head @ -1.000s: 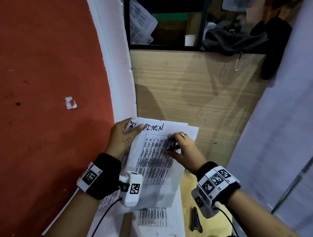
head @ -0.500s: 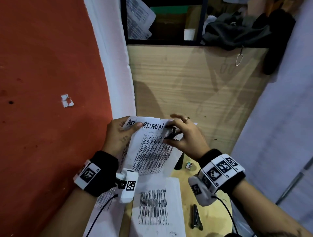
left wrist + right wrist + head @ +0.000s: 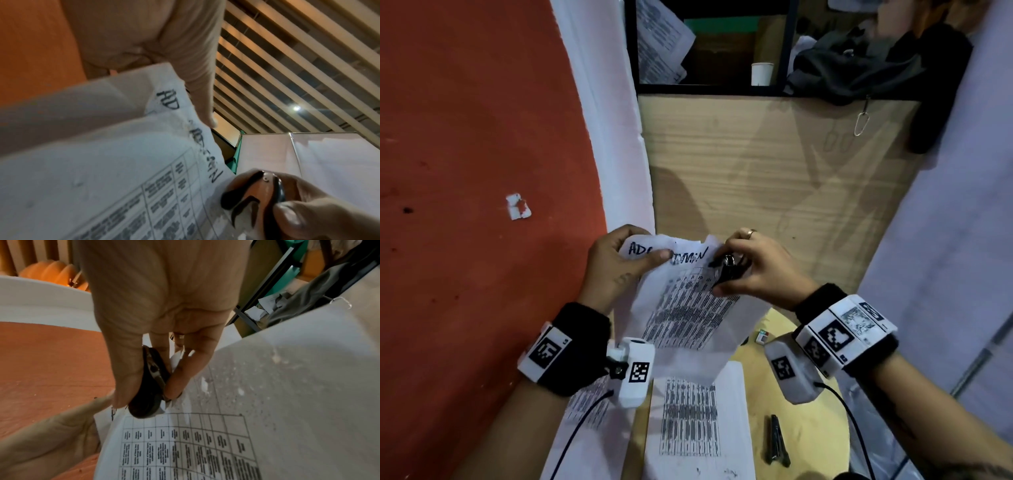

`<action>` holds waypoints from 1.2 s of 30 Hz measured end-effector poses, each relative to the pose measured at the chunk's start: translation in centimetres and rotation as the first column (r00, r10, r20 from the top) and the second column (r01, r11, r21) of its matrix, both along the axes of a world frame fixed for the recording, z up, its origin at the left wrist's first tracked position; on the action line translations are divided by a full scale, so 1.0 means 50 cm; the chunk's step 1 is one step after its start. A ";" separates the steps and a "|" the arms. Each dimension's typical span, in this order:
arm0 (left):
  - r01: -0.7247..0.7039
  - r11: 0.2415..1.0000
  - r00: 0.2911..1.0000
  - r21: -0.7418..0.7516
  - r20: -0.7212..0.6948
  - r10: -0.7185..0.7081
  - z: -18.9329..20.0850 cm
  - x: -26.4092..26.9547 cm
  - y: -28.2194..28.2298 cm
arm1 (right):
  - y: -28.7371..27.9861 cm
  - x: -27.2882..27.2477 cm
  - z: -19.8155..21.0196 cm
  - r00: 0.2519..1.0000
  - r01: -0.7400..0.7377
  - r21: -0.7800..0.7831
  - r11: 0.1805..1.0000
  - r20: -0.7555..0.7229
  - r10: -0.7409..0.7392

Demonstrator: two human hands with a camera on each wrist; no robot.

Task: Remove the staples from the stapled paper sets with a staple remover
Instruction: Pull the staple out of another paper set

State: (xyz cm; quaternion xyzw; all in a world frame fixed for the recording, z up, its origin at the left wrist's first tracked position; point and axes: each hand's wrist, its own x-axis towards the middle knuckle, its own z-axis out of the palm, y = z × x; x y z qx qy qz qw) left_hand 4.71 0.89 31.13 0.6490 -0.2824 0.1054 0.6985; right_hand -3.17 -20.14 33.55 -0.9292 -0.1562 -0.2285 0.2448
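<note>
A stapled paper set (image 3: 685, 305) with a printed table and handwritten "ADMIN" at its top is held up above the table. My left hand (image 3: 616, 263) pinches its top left corner, thumb on the writing. My right hand (image 3: 750, 270) grips a black staple remover (image 3: 727, 270) against the top right corner of the sheets. In the left wrist view the staple remover (image 3: 257, 194) sits on the paper set (image 3: 102, 170) edge between thumb and finger. In the right wrist view the staple remover (image 3: 150, 384) is squeezed at the paper set (image 3: 185, 443) corner. The staple itself is hidden.
More printed sheets (image 3: 695, 421) lie flat on the round wooden table (image 3: 815, 431). A dark stapler-like tool (image 3: 777, 442) lies to their right, a small box (image 3: 763, 337) beyond. A red wall (image 3: 465, 171) stands left, a wooden partition (image 3: 756, 164) ahead.
Both hands lifted the paper set off the table and upward. The right hand moved the staple remover from the middle of the page to the top right corner.
</note>
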 end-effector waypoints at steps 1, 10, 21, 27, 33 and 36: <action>-0.031 0.999 0.999 0.029 0.020 0.031 0.005 0.004 0.006 | -0.001 -0.004 0.006 1.000 0.001 -0.006 1.000 0.000 -0.001; -0.405 0.703 0.855 0.585 0.514 0.065 0.088 -0.017 -0.013 | -0.010 -0.033 0.038 1.000 -0.005 -0.046 0.999 -0.014 0.004; -0.122 0.854 0.946 0.506 0.321 -0.055 0.088 -0.020 -0.020 | -0.019 -0.056 0.051 1.000 -0.027 -0.020 0.999 0.008 0.027; -0.052 0.896 0.968 0.441 0.242 -0.063 0.087 -0.019 -0.003 | -0.018 -0.070 0.051 0.997 0.003 0.025 1.000 0.078 -0.005; -0.011 0.928 0.974 0.373 0.212 -0.074 0.089 -0.019 0.004 | -0.021 -0.075 0.031 0.976 0.101 -0.123 0.987 0.205 -0.074; -0.004 0.925 0.970 0.380 0.228 -0.090 0.093 -0.024 0.002 | -0.011 -0.074 0.036 0.963 0.146 -0.194 0.970 0.251 -0.095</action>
